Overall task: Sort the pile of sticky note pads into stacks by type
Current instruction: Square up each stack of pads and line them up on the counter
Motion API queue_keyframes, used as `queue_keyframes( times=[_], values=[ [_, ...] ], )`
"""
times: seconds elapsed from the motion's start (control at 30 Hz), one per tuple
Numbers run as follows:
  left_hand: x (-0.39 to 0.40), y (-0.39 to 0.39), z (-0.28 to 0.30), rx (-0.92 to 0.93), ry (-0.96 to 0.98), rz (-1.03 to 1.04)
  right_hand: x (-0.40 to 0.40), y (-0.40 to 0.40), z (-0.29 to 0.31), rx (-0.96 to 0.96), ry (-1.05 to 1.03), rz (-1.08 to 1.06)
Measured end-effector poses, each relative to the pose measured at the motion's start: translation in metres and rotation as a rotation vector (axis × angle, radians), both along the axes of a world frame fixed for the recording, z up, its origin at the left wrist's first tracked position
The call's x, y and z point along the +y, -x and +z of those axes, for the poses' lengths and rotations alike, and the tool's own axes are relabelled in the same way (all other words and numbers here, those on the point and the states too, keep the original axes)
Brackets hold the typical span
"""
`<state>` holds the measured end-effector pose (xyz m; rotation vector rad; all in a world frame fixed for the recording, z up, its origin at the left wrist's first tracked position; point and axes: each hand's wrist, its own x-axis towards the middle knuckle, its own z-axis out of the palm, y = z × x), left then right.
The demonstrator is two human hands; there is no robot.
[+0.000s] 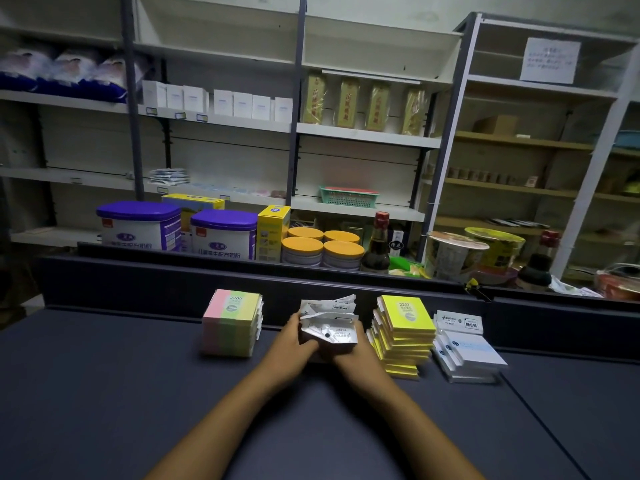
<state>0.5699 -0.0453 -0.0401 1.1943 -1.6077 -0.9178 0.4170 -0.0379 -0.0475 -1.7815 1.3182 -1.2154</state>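
Note:
Both hands meet at the middle of the dark counter around a stack of crinkled white-wrapped pads (pixel 329 323). My left hand (pixel 292 341) grips its left side and my right hand (pixel 349 353) holds its right and underside. To the left stands a neat stack of pink, green and yellow striped pads (pixel 231 323). To the right leans a fanned stack of yellow pads (pixel 403 336). Further right lies a low stack of white and blue pads (pixel 467 348).
The dark counter (pixel 138 393) has a raised back ledge (pixel 242 271). Behind it stand purple-lidded tins (pixel 138 225), orange-lidded jars (pixel 322 249), a dark bottle (pixel 377 244) and noodle cups (pixel 453 252). Shelves of goods fill the back wall.

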Motion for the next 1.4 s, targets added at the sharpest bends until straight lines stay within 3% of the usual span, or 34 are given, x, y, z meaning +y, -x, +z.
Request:
queue_keyframes(
  times=[0.1, 0.2, 0.43, 0.6, 0.8, 1.0, 1.17, 1.4],
  values=[
    [-0.004, 0.000, -0.003, 0.056, 0.047, 0.040, 0.001, -0.002, 0.001, 0.087, 0.073, -0.031],
    [-0.010, -0.003, -0.006, 0.107, 0.098, 0.076, -0.002, -0.002, 0.001, 0.056, 0.122, -0.068],
    [-0.014, -0.002, -0.023, -0.041, 0.118, 0.019, -0.008, -0.001, -0.004, 0.211, 0.077, -0.053],
    [-0.016, -0.005, -0.019, 0.024, 0.146, 0.054, -0.007, -0.002, -0.002, 0.183, 0.127, -0.095],
    [-0.016, -0.004, -0.025, -0.053, 0.175, 0.015, -0.009, -0.006, -0.006, 0.275, 0.088, -0.054],
    [-0.016, -0.006, -0.022, -0.034, 0.250, 0.030, -0.008, -0.003, -0.002, 0.214, 0.139, -0.079],
    [-0.014, -0.005, -0.025, -0.111, 0.225, 0.006, -0.009, -0.002, -0.005, 0.333, 0.118, -0.037],
    [-0.013, -0.006, -0.019, 0.003, 0.240, 0.030, -0.010, 0.000, -0.003, 0.256, 0.168, -0.118]
  ],
)
